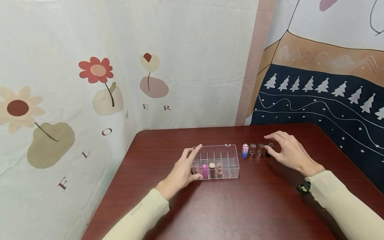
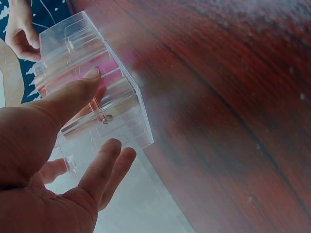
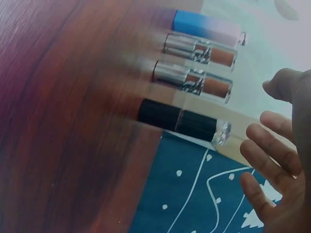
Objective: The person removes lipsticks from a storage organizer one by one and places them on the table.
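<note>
My left hand [image 1: 179,168] grips the left end of a clear divided organizer box [image 1: 234,172], thumb at the front and fingers behind. Several lipstick tubes stand in its left front compartments, among them a bright pink tube [image 1: 205,172] and a dark one with a beige cap [image 1: 212,171]. Over the right end of a row of lipsticks hovers my right hand [image 1: 289,151], thumb and fingers spread with nothing between them. Closest to it stands a black lipstick [image 3: 177,120] with a clear end. Beside that are two clear-and-silver lipsticks [image 3: 192,82] and a blue-to-pink lipstick [image 3: 206,27].
Everything stands on a dark red-brown wooden table [image 1: 210,206]. Behind its far edge hangs a pale cloth with printed flowers [image 1: 195,66]; a navy cloth with white trees [image 1: 312,100] hangs at the right.
</note>
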Motion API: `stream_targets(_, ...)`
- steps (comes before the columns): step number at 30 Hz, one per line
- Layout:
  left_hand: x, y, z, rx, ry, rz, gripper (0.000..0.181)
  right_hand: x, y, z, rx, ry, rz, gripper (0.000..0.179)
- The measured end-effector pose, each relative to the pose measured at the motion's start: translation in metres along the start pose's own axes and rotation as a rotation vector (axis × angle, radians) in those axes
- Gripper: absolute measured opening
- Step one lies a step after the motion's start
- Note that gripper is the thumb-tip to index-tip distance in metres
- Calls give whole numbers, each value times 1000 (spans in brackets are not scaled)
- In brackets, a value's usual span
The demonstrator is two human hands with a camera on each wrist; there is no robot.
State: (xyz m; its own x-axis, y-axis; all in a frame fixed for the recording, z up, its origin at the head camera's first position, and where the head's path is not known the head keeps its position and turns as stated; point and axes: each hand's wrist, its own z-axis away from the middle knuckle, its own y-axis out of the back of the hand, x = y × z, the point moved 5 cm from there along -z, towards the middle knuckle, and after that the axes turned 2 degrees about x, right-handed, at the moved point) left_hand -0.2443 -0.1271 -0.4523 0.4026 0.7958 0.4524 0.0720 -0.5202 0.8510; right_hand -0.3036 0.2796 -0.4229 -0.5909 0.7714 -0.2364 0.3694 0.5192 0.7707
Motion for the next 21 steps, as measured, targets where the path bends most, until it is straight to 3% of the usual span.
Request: stream_targets(21, 0, -2, 0, 9, 6, 3, 125, -43, -2, -9, 24, 101, 16, 48)
